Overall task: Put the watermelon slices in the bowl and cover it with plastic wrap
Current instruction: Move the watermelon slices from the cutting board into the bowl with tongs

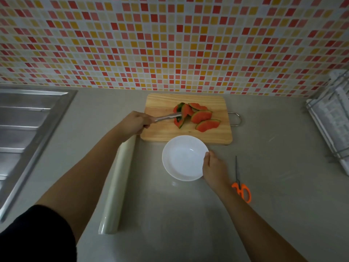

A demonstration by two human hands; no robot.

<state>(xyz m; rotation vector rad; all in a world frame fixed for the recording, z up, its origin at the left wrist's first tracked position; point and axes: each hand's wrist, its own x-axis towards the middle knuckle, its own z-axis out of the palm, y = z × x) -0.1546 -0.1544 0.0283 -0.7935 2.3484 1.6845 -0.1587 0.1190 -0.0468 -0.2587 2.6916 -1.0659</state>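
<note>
Several watermelon slices [201, 117] lie in a pile on a wooden cutting board [160, 133] at the back of the counter. My left hand [134, 122] grips metal tongs [167, 117] whose tips close on the leftmost slice [182, 115]. A white bowl [184, 160] with nothing in it stands just in front of the board. My right hand [213, 168] holds its right rim, thumb on the edge. A roll of plastic wrap [118, 186] lies lengthwise on the counter left of the bowl, partly under my left forearm.
Orange-handled scissors [240, 183] lie right of the bowl. A steel sink drainboard [28, 133] fills the left side. A wire dish rack [332, 125] stands at the right edge. A tiled wall runs behind the board, whose metal handle [236, 119] sticks out to the right.
</note>
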